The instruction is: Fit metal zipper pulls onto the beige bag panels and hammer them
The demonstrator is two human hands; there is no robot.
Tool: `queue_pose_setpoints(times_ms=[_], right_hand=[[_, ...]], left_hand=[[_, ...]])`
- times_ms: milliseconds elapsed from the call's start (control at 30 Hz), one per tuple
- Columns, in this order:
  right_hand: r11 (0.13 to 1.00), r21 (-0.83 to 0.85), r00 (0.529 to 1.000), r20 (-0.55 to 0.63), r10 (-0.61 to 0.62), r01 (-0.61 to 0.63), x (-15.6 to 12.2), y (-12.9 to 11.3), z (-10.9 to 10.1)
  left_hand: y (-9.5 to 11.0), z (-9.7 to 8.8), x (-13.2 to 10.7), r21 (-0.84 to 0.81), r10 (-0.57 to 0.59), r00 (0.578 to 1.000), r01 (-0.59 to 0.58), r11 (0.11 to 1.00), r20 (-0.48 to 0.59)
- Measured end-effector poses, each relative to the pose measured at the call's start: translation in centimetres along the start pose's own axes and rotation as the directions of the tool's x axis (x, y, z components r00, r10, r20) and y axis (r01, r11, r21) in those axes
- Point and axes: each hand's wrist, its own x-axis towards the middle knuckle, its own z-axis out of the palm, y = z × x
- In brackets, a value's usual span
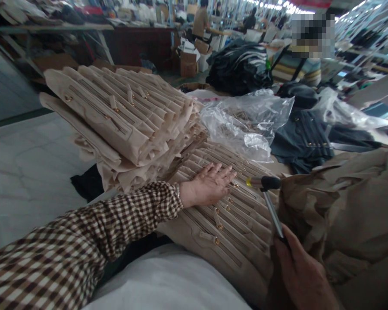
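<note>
My left hand lies flat and open, fingers stretched, on a fanned row of beige fabric pieces with zips and small brass fittings. My right hand is closed round the handle of a small hammer whose dark head with a yellow tip hovers just right of my left fingertips, over the beige pieces. My left sleeve is brown-and-white checked. A taller stack of the same beige pieces stands behind my left arm.
A crumpled clear plastic bag lies behind the pieces. Dark garments lie at the right, bunched tan fabric at the near right. White table surface spreads left. People sit at workstations far back.
</note>
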Motion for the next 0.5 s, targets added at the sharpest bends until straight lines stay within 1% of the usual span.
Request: queue_pose_setpoints(times_ms=[33,100,200,267,333,400,500], right_hand=[[1.000,0.013,1.000,0.000,0.010,-0.010,-0.5,-0.2,-0.2],[0.999,0.052,0.999,0.039,0.010,-0.012,-1.5,-0.5,0.0],[0.998,0.064,0.994,0.109,0.014,-0.021,-2.8,-0.5,1.3],[0.999,0.028,0.993,0.114,0.036,-0.039,-3.0,-0.3,2.3],[1.000,0.001,0.995,0.097,0.030,-0.030,-2.5,0.0,3.3],[1.000,-0.012,0.997,0.071,0.010,-0.009,-1.2,0.5,3.9],[1.000,-0.019,0.999,0.046,0.005,-0.004,1.2,1.3,4.2]], left_hand=[[0.2,-0.3,-0.4,0.000,0.013,1.000,-0.013,1.000,-0.011],[0.5,-0.5,-1.4,0.010,0.031,0.999,-0.031,0.999,-0.024],[0.9,0.3,-2.7,0.035,0.031,0.999,-0.030,0.999,-0.024],[0.9,1.1,-2.7,0.045,0.022,0.999,-0.020,0.999,-0.038],[0.7,1.9,-1.9,0.042,0.017,0.999,-0.015,0.999,-0.048],[0.4,2.3,-0.3,0.027,0.009,0.999,-0.008,1.000,-0.044],[0.1,2.3,2.3,0.007,-0.024,0.999,0.024,1.000,-0.035]])
